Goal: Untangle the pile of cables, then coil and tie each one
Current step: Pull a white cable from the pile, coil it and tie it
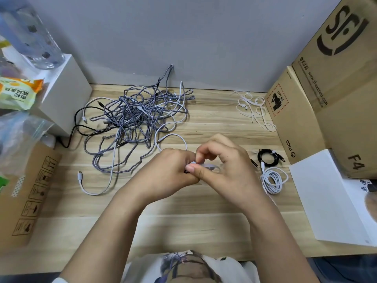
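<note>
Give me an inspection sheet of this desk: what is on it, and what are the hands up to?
Surface: wooden desk, pale planks, against a grey wall.
Job's things: tangled pile of cables, grey braided, white and black, still knotted; black coiled cable and white coiled cable lie finished at the right; loose white ties at the back right.
Clutter: snack packet, plastic bag, water bottle on a white box.
Hands: left hand and right hand meet at the middle, pinching a small pale piece, seemingly a tie on a cable, mostly hidden.
Cables: one white plug end trails loose toward the front.
Surroundings: cardboard boxes at the right, another at the left.
</note>
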